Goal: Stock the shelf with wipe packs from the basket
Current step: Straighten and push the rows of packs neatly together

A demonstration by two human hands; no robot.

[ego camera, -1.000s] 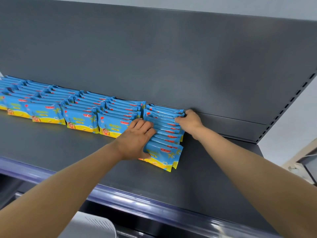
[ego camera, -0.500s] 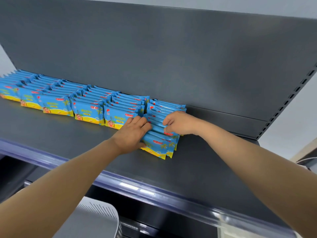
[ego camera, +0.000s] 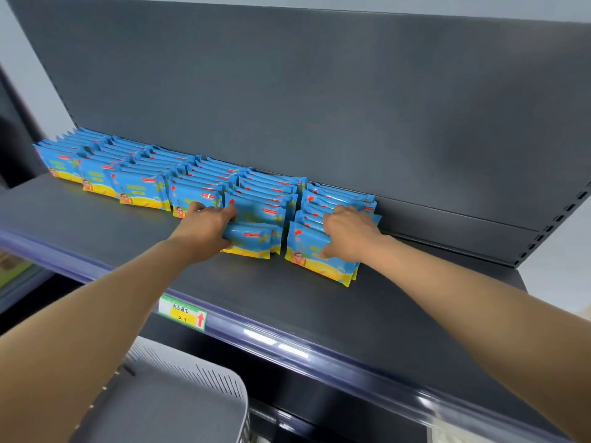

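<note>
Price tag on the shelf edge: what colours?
Price tag: green border, yellow panel, red arrow. Head view, the only one.

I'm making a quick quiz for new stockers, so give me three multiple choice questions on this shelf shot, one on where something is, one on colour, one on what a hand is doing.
1. Where is the price tag?
A. On the shelf's front edge rail
B. On the back panel
C. On a wipe pack

2. What is the main colour of the wipe packs?
A. Red
B. Blue, with a yellow bottom band
C. White

3. What is the left hand doing?
A. Hanging free of the shelf
B. Gripping a small bunch of packs in front of a row
C. Resting flat on bare shelf

Answers:
1 A, the green and yellow tag sits in the rail at the shelf front.
2 B, every pack shows blue above yellow.
3 B, its fingers wrap the packs' left end, while the right hand presses on the rightmost row.
</note>
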